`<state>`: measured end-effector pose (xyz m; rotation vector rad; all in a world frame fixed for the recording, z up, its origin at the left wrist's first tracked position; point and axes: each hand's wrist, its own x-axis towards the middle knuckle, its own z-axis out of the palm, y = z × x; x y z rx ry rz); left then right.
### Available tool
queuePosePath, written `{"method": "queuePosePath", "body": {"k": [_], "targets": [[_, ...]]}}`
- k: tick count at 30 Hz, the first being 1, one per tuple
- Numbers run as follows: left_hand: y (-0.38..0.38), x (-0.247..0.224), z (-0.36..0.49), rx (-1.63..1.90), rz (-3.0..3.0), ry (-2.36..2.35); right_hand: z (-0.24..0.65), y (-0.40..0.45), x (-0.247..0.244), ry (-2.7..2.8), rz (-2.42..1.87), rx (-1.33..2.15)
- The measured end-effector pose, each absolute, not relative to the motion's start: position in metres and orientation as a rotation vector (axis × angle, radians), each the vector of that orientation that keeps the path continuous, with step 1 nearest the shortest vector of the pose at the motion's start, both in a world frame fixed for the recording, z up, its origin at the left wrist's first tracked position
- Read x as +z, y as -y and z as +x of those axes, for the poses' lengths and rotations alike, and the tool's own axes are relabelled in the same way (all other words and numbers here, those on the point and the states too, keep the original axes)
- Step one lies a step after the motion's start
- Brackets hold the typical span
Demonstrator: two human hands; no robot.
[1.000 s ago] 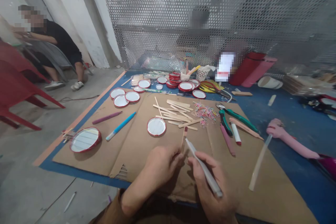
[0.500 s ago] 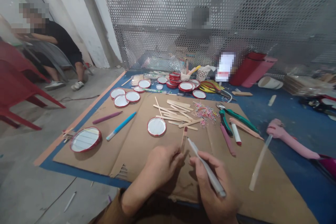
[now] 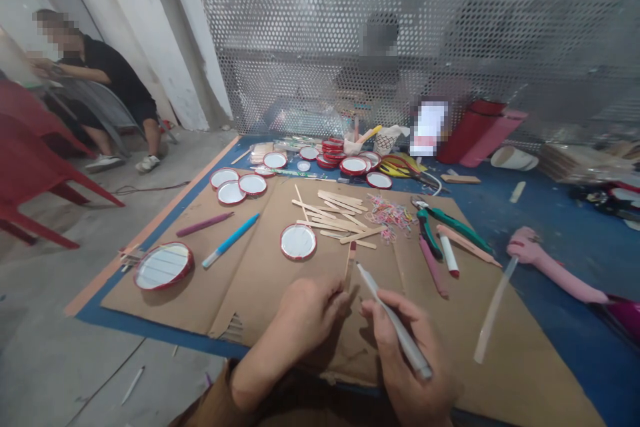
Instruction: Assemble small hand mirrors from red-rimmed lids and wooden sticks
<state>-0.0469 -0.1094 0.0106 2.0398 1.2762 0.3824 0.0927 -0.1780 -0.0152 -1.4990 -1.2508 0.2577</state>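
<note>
**On a blue mat (image 3: 560, 213), a craft stick (image 3: 350, 265) meets a pen (image 3: 397, 327)**

A sheet of folded brown cardboard (image 3: 255, 300) lies over the blue mat on a concrete floor (image 3: 65, 360). The fingers of the left hand (image 3: 313, 327) are curled tight around the lower end of the craft stick, whose upper end stands out above the fist. The right hand (image 3: 410, 353) grasps the slim grey pen between thumb and fingers, its tip just beside the stick and apart from it.

Outward from the hands, a round lid with a red rim (image 3: 298, 242) lies on the cardboard near a loose pile of wooden sticks (image 3: 330, 213) and a tangle of coloured rubber bands (image 3: 390, 217). Green-handled pliers (image 3: 440, 223), a pink marker (image 3: 434, 267) and a white tube (image 3: 450, 255) lie to the right. A blue marker (image 3: 230, 240), a purple marker (image 3: 204, 224) and a large oval mirror with a red rim (image 3: 163, 266) lie to the left. Farther back, more red-rimmed lids (image 3: 333, 152) sit on the mat before a perforated metal screen (image 3: 450, 13). A seated co-worker (image 3: 100, 73) sits well to the left, beyond red plastic chairs (image 3: 30, 167).
</note>
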Motion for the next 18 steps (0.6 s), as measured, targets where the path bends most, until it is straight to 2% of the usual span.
{"method": "queuePosePath", "body": {"k": [18], "targets": [[0.1089,0.0094,-0.0473,0.416,2.023,-1.257,0.0942,0.1763,-0.0157,1.382,-1.449,0.262]]}}
